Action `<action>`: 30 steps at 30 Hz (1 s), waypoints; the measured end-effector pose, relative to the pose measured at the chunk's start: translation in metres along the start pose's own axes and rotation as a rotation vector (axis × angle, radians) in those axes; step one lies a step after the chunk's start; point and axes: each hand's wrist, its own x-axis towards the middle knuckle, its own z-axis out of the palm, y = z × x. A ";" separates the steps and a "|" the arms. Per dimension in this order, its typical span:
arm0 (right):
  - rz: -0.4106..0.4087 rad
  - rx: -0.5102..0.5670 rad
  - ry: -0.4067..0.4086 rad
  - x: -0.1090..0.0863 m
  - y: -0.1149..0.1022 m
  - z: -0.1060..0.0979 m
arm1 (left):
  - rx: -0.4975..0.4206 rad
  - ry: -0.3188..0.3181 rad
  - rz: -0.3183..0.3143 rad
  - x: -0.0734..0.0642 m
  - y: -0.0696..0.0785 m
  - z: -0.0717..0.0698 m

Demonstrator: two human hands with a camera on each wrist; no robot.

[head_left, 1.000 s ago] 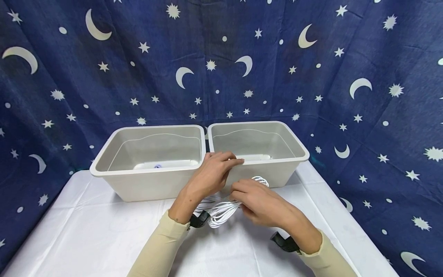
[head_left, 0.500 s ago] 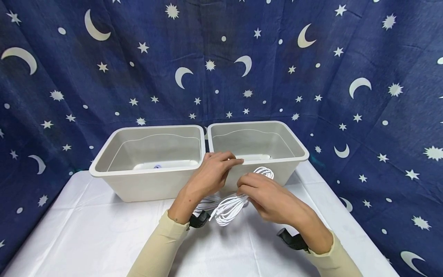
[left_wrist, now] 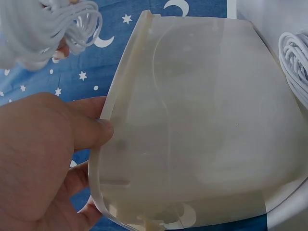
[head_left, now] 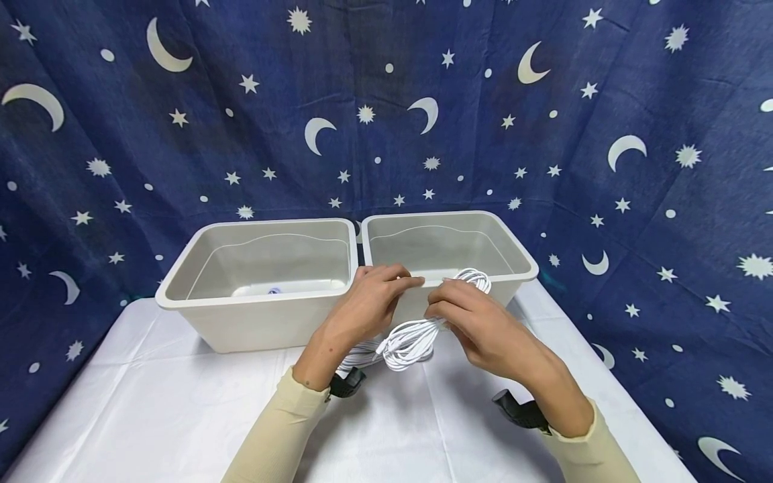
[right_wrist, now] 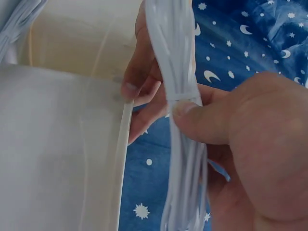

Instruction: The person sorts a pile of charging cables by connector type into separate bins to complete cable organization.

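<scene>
My left hand (head_left: 365, 305) grips the front rim of the right-hand beige bin (head_left: 501, 302) near its left end. In the left wrist view the thumb lies on one side of that bin's wall (left_wrist: 202, 110) and the fingers on the other. My right hand (head_left: 483, 329) pinches a bundle of white cable (head_left: 409, 345) at its tied middle, raised in front of the bin. Its upper loops reach the rim in the head view; thumb and band show in the right wrist view. A second white cable bundle (head_left: 360, 357) lies on the table, partly hidden by my left wrist.
Left of the right-hand bin stands a matching beige bin (head_left: 253, 329), with a small purplish thing (head_left: 274, 290) on its floor. White cloth covers the table (head_left: 169, 402). A blue curtain (head_left: 253, 161) with moons and stars hangs close behind the bins.
My right hand has lifted the cable bundle up and to the right, from low beside the bin to rim height. My left hand stays on the rim.
</scene>
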 end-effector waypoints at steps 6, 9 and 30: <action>-0.061 0.020 0.132 0.003 0.008 0.001 | -0.001 -0.024 -0.008 0.000 0.000 -0.001; -0.068 0.020 0.184 0.004 0.013 0.002 | -0.015 -0.043 -0.015 0.000 0.000 -0.002; 0.093 -0.018 0.375 -0.002 0.051 0.005 | -0.010 0.037 0.027 -0.001 -0.002 0.000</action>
